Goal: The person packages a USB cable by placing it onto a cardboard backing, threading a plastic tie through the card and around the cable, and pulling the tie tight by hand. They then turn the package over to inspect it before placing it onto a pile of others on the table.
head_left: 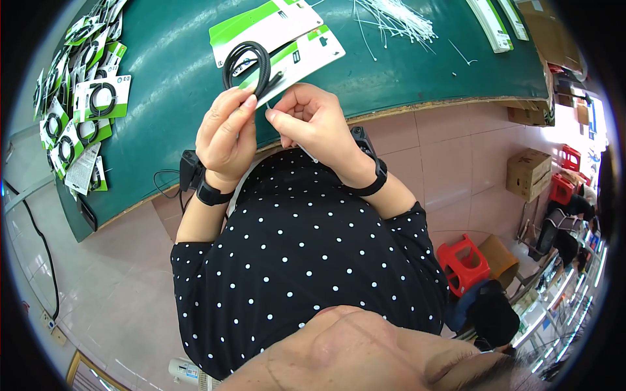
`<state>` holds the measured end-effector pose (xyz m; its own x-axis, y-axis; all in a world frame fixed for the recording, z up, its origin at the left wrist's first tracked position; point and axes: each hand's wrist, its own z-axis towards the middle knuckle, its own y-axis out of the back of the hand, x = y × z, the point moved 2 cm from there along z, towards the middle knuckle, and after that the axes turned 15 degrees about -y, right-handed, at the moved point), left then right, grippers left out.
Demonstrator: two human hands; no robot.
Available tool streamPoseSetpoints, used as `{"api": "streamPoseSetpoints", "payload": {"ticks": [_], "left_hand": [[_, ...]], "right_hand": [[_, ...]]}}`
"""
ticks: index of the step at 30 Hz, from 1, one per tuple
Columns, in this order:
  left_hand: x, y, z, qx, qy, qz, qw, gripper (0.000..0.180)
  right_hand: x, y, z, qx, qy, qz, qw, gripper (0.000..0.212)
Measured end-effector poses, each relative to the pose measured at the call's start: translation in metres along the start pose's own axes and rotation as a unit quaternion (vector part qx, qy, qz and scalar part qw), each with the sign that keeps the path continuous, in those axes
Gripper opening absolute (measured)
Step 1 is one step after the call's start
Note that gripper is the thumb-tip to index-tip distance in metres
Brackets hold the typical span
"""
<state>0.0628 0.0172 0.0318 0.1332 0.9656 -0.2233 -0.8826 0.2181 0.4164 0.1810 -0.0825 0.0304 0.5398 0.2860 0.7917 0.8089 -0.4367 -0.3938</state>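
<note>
Over the near edge of the green table, my left hand (225, 137) pinches a coiled black cable (266, 65) against a white-and-green backing card (316, 55). The coil lies over the card's left part. Close beside it, my right hand (313, 117) is closed, thumb against curled fingers, on a thin white cable tie (268, 103). A pale end shows below that palm; the rest of the tie is hidden by the fingers. Just behind the held card lies a stack of similar cards (261, 29).
A loose pile of white cable ties (401, 23) lies at the back of the green table (176, 117). Carded cables (101, 101) are heaped at its left. More card stacks (489, 26) stand at the right. Red stools (463, 264) and a cardboard box (528, 173) are on the floor.
</note>
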Motion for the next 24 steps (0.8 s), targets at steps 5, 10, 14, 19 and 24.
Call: {"api": "streamPoseSetpoints", "payload": {"ticks": [5,10,14,19,24], "left_hand": [[-0.007,0.004,0.006,0.027,-0.054,-0.003,0.998,0.023],[-0.008,0.008,0.006,0.051,-0.076,-0.010,0.996,0.024],[-0.005,0.008,0.000,0.065,-0.068,-0.023,0.995,0.025],[-0.009,0.006,-0.003,0.071,-0.057,-0.036,0.995,0.027],[-0.010,0.009,-0.008,0.072,-0.032,-0.038,0.996,0.029]], "right_hand": [[-0.009,0.003,0.006,-0.016,0.081,0.015,0.997,0.012],[-0.019,0.013,0.001,-0.075,0.153,-0.111,0.979,0.017],[-0.028,0.017,-0.001,-0.050,0.139,-0.078,0.986,0.017],[-0.036,0.016,0.000,-0.069,0.132,0.018,0.989,0.017],[-0.035,0.017,-0.001,-0.047,0.068,0.051,0.995,0.017]]}}
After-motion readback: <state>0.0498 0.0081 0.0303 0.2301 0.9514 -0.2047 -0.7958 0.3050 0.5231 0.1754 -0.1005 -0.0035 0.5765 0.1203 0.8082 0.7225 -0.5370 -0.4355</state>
